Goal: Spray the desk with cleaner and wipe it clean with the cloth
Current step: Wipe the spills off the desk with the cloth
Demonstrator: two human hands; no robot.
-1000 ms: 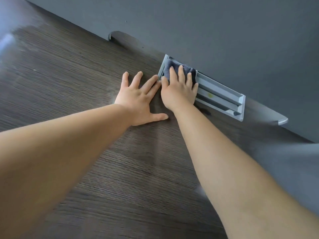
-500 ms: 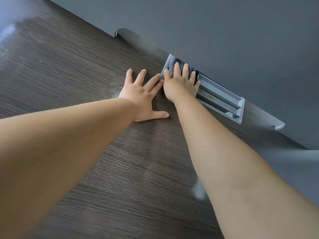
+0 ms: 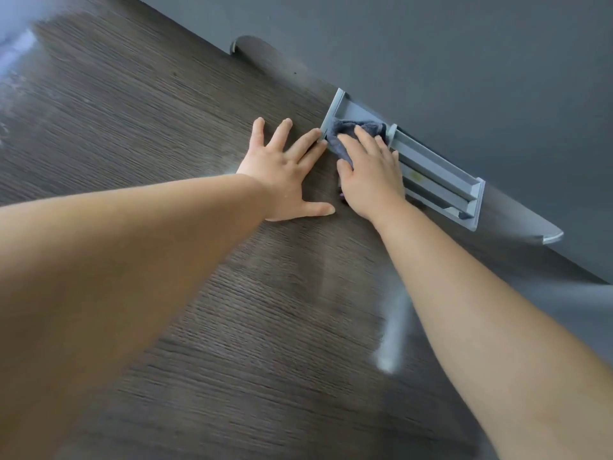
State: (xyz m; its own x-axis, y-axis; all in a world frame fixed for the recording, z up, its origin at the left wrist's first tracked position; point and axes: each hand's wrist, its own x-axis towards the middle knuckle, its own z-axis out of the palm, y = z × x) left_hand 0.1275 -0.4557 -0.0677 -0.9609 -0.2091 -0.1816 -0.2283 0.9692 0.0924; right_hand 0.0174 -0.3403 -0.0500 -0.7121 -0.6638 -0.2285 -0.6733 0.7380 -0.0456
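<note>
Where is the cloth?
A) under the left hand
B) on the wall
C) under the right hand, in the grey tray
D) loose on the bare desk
C: the right hand presses the cloth into the grey tray; the left hand lies flat on the desk.

The desk runs up to a panel standing along its far edge. A tray is set into the desk against that panel, lying lengthwise along it. The cloth lies in the tray's left end and spills over its near rim. The right hand lies flat on the cloth, fingers reaching into the tray. The left hand lies flat on the desk just left of it, fingertips at the tray's left end. At the panel's foot, a left tab sits well apart from the tray and a right tab sits nearer.
</note>
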